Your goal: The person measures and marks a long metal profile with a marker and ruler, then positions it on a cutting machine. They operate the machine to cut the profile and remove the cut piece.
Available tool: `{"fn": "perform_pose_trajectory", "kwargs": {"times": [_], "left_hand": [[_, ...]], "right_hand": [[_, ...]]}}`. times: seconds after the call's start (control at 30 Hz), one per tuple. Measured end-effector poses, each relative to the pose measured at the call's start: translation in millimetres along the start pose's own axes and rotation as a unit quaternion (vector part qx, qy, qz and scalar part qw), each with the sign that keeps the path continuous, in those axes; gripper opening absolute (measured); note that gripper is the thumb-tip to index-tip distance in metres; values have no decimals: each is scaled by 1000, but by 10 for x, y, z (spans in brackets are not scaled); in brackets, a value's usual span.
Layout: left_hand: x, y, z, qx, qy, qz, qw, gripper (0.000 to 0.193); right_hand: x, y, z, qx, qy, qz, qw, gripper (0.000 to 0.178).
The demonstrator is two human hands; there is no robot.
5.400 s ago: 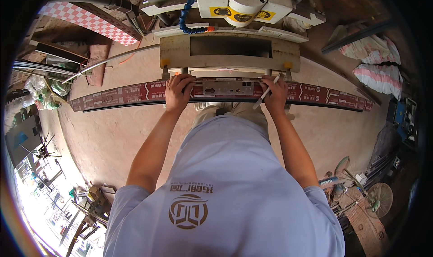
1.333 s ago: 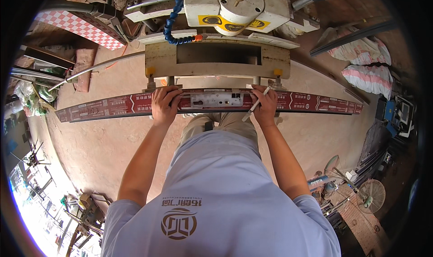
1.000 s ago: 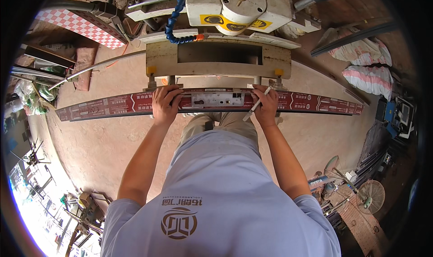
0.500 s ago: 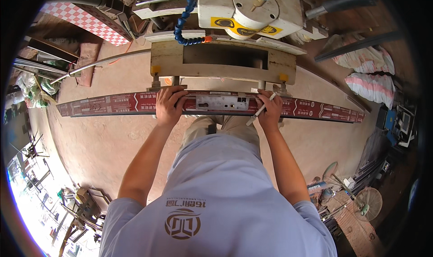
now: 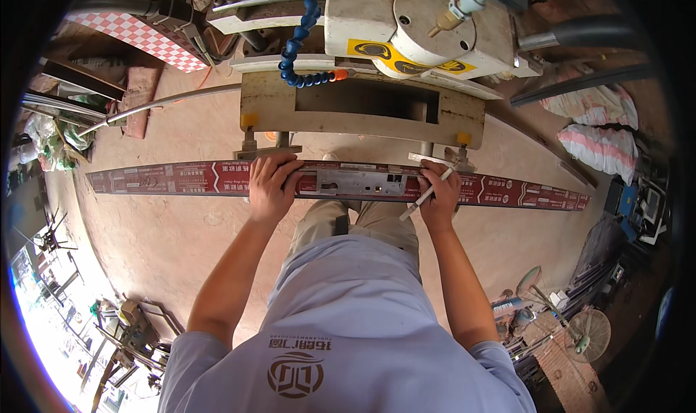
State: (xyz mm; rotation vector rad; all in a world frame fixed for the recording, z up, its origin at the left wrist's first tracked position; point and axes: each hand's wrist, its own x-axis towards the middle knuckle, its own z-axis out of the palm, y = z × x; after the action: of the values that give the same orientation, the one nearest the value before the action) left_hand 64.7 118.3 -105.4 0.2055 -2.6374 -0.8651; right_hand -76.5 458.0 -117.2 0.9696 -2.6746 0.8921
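A long profile bar (image 5: 500, 192) wrapped in red printed film lies crosswise in front of my body. At its middle sits a silver metal plate (image 5: 355, 183) with several cut-outs. My left hand (image 5: 274, 187) is closed over the bar just left of the plate, its fingers over the far edge. Just right of the plate, my right hand (image 5: 441, 194) grips the bar too. A slim white pen (image 5: 428, 199) is also held in that hand, slanting toward my body. What the fingers do under the bar is hidden.
A pale machine (image 5: 362, 116) stands right beyond the bar, with a round head (image 5: 433, 23) and metal clamp pads (image 5: 267, 153). A blue segmented coolant hose (image 5: 291, 47) hangs over it. Striped sacks (image 5: 598, 151) lie at right; a fan (image 5: 586, 335) stands lower right.
The bar and both hands have come a little toward my body, away from the machine, and more of the clamp pads shows. My view has shifted slightly. Both grips stay the same.
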Motion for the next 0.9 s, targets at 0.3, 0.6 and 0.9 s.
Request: {"fn": "perform_pose_trajectory", "kwargs": {"times": [0.3,0.6,0.9], "left_hand": [[-17,-8,-3,5,-1,-13,1000,37],[-8,16,-36,0,-4,-5,1000,39],[-21,-23,-174,-76,-35,30,996,56]], "right_hand": [[31,-43,-20,-1,-6,10,1000,23],[34,-41,-23,6,-5,-1,1000,27],[14,32,-89,53,-11,-13,998,31]]}}
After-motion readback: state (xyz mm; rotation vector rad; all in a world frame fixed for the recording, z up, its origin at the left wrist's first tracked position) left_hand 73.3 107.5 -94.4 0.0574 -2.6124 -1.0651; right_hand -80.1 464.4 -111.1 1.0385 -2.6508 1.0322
